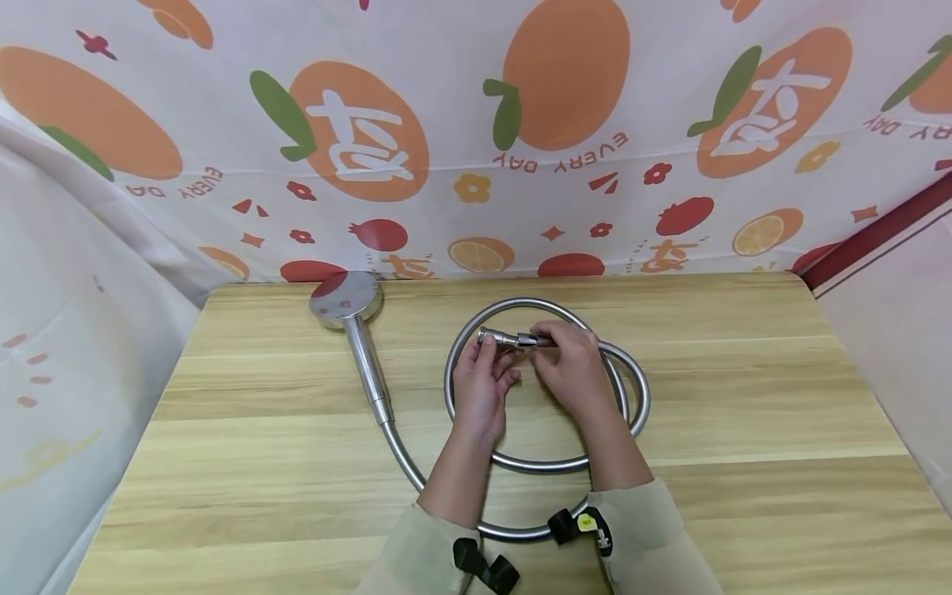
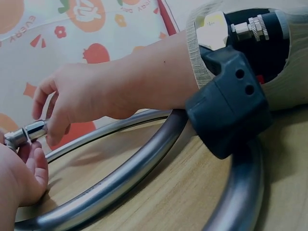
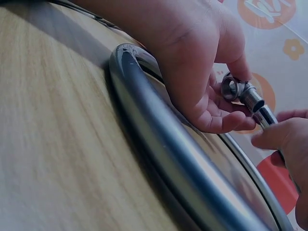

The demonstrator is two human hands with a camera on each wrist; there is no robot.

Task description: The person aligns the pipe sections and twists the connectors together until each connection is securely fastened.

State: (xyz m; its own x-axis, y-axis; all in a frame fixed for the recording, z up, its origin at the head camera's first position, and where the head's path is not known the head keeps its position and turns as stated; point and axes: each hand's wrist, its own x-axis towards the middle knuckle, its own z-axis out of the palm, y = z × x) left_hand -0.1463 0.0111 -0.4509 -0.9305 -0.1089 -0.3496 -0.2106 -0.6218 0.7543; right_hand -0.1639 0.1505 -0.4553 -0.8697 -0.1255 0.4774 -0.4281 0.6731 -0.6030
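My left hand [image 1: 479,392] pinches a small chrome threaded fitting [image 3: 235,88], an elbow-like piece with a round threaded opening and a threaded stub. Opposite it, my right hand [image 1: 576,364] grips the metal shower hose near its end nut [image 3: 264,117]. The nut meets the stub's threaded end in line, right at its rim, with some thread showing. Both hands are raised over the coiled shower hose [image 1: 539,467], whose loops circle them on the table. At the hose's other end, the chrome shower head [image 1: 347,299] lies at the back left, handle toward me.
The wooden table [image 1: 744,397] carries everything. A white cloth printed with oranges [image 1: 565,74] hangs behind its back edge, and plain pale cloth [image 1: 59,273] hangs on the left. Black wrist mounts [image 1: 487,566] sit on the sleeves, close to the hose's near loop.
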